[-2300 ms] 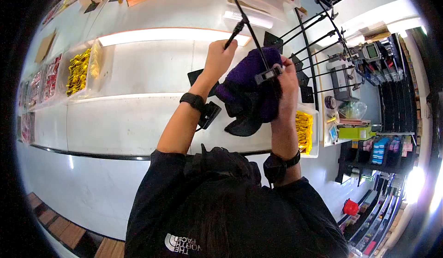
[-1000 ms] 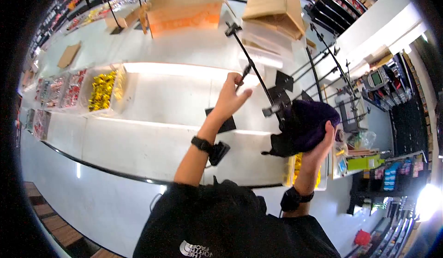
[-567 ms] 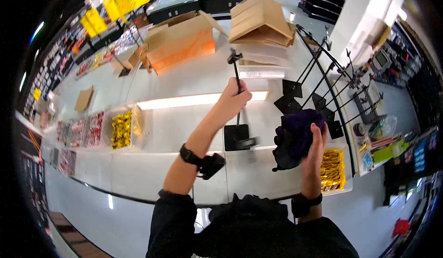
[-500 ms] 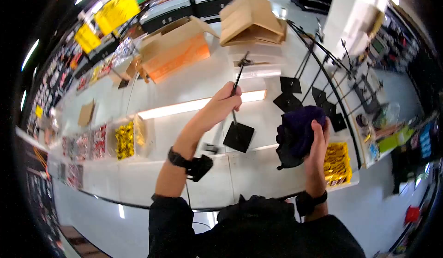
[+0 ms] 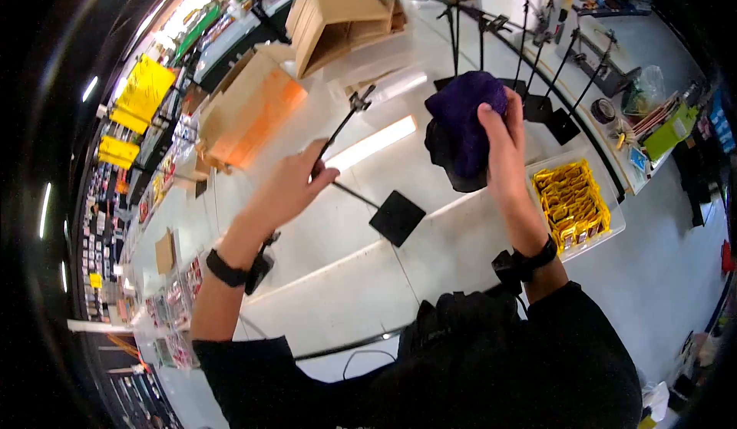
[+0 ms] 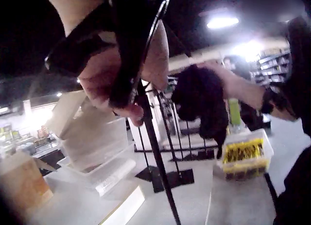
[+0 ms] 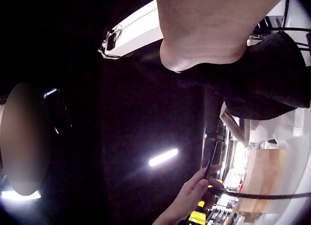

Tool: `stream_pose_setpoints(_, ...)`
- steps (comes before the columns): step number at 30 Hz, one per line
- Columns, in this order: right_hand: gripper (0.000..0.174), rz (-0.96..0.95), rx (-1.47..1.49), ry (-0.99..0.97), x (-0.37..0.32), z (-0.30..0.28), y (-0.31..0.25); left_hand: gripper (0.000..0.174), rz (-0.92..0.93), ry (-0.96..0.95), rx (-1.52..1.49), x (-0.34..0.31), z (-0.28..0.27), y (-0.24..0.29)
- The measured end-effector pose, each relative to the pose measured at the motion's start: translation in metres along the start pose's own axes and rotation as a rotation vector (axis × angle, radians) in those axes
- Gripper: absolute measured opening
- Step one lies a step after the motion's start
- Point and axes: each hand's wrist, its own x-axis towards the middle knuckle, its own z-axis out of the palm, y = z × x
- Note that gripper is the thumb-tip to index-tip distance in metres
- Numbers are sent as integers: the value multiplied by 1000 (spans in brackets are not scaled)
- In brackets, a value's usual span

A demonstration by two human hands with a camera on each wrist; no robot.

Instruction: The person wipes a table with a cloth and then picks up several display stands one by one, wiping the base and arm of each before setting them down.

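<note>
My left hand grips the thin black rod of a display stand. A small clip shows at the rod's upper end, and a square black base plate at the lower end, over the white table. In the head view the rod slants down to the right. My right hand holds a bunched purple and black cloth up to the right, apart from the stand, thumb on its near side. The left wrist view shows the dark cloth hanging from that hand, its fingers mostly hidden behind it.
Several similar black stands stand at the back right. Yellow packets fill a clear bin near my right forearm. Cardboard boxes are on the far side, past a bright strip. Bagged goods line the left.
The cloth, earlier against the stand in both hands, has moved right, away from it, in my right hand. My left hand keeps the rod, now leaning more. The head view has turned.
</note>
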Motion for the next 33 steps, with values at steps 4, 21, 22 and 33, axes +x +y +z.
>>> stream_pose_setpoints(4,30,99,-2,72,-14,-8,17,49,9,-97,-227,-15,-3,-18)
stream_pose_setpoints(21,37,189,-120,120,-29,-19,22,34,-188,68,-156,-77,-2,-18)
stream_pose_setpoints(22,38,187,-106,121,-28,-19,20,33,-150,164,49,-76,5,-13)
stream_pose_setpoints(33,47,-230,-141,-480,-60,12,-4,47,0,403,254,-61,31,25)
